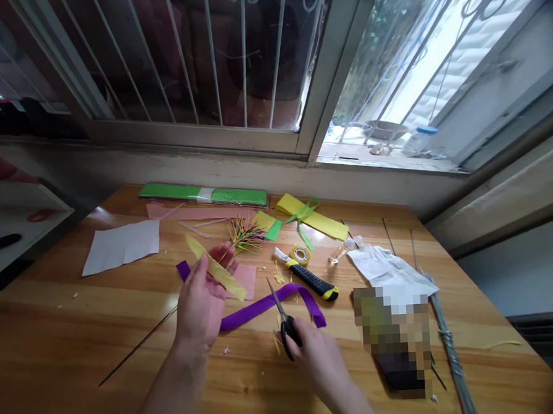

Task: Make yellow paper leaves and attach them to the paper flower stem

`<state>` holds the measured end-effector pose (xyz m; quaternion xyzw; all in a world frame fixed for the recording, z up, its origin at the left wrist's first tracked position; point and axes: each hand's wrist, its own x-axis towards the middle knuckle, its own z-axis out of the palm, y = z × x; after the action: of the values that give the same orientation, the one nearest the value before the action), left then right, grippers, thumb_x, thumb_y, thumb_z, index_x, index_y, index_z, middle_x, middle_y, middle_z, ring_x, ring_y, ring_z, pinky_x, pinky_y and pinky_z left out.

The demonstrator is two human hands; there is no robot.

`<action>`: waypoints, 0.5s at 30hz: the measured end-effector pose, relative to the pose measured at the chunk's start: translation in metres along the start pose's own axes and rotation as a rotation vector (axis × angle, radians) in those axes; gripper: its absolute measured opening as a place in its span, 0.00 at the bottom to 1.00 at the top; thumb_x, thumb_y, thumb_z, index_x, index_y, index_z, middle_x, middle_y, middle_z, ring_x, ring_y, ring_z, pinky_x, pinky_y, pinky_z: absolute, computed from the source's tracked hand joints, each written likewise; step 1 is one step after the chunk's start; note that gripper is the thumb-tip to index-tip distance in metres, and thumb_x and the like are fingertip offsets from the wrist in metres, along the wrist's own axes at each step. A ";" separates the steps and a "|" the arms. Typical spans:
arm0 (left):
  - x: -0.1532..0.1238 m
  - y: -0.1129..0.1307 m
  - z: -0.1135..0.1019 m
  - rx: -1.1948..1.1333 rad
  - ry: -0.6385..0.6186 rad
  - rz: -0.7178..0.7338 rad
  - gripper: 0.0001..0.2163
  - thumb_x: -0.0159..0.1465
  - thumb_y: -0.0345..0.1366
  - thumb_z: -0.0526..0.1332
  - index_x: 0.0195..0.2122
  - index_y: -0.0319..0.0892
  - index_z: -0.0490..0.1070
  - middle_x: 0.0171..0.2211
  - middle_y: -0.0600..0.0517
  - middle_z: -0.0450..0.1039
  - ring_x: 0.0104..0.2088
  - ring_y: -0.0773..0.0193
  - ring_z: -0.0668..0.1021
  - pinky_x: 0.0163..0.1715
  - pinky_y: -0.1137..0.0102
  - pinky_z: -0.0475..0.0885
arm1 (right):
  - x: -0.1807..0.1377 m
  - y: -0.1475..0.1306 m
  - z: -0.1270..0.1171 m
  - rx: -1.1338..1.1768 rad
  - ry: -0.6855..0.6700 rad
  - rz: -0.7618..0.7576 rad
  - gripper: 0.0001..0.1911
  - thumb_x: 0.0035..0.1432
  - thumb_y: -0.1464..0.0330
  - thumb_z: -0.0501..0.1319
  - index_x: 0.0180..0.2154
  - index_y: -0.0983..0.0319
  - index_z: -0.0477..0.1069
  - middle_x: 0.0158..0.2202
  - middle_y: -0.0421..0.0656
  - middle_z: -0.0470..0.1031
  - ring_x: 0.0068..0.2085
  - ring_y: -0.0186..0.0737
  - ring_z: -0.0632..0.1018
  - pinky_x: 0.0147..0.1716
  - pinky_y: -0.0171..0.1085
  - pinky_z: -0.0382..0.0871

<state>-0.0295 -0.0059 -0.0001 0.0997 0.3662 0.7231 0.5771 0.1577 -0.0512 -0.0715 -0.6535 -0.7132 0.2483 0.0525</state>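
A: Grip status?
B: One yellow strip (pixel 219 276) is pinched in the left hand (pixel 202 297), thumb against fingers, slanted from 11 to 5 o'clock. One pair of scissors (pixel 286 330) is gripped by the right hand (pixel 319 353), tips pointed at 11.

A: Fringed bunch (pixel 246 234)?
B: One, at 1 o'clock from the left hand. One dark wire (pixel 138 346) is seen at 8; whether they are joined is hidden by the hand.

A: Counts, clocked from the scissors?
B: One purple strip (pixel 254 311) is crossed by the blades. At 1: one tape roll (pixel 300 254), one utility knife (pixel 314 280). Toward 2: one bottle (pixel 340 252), one white tissue (pixel 386 266). At 11, far edge: one green pack (pixel 178 192).

A: Labels?
B: One white band (pixel 205 194) is wrapped round the pack; print too small to be read.
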 end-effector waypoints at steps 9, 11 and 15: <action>0.002 0.014 -0.017 0.321 -0.129 -0.078 0.12 0.58 0.38 0.60 0.43 0.42 0.72 0.46 0.45 0.74 0.47 0.53 0.75 0.32 0.66 0.76 | 0.001 0.011 -0.011 -0.285 -0.076 -0.030 0.06 0.51 0.72 0.59 0.35 0.62 0.69 0.34 0.47 0.78 0.35 0.50 0.78 0.26 0.36 0.61; 0.001 0.013 -0.018 0.437 -0.151 -0.106 0.13 0.57 0.39 0.61 0.42 0.41 0.74 0.49 0.44 0.72 0.53 0.50 0.70 0.28 0.69 0.75 | 0.002 0.010 -0.014 -0.291 -0.095 -0.036 0.10 0.51 0.74 0.59 0.38 0.63 0.70 0.38 0.49 0.77 0.39 0.51 0.78 0.30 0.38 0.65; -0.004 0.004 -0.016 0.692 -0.244 -0.140 0.10 0.55 0.35 0.64 0.38 0.43 0.77 0.49 0.45 0.72 0.57 0.50 0.65 0.37 0.71 0.73 | 0.007 0.005 -0.028 -0.226 -0.170 -0.058 0.15 0.50 0.76 0.59 0.42 0.65 0.73 0.51 0.52 0.71 0.45 0.53 0.76 0.39 0.42 0.67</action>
<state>-0.0406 -0.0168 -0.0075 0.3490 0.5235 0.4981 0.5967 0.1726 -0.0369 -0.0514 -0.6109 -0.7571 0.2194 -0.0748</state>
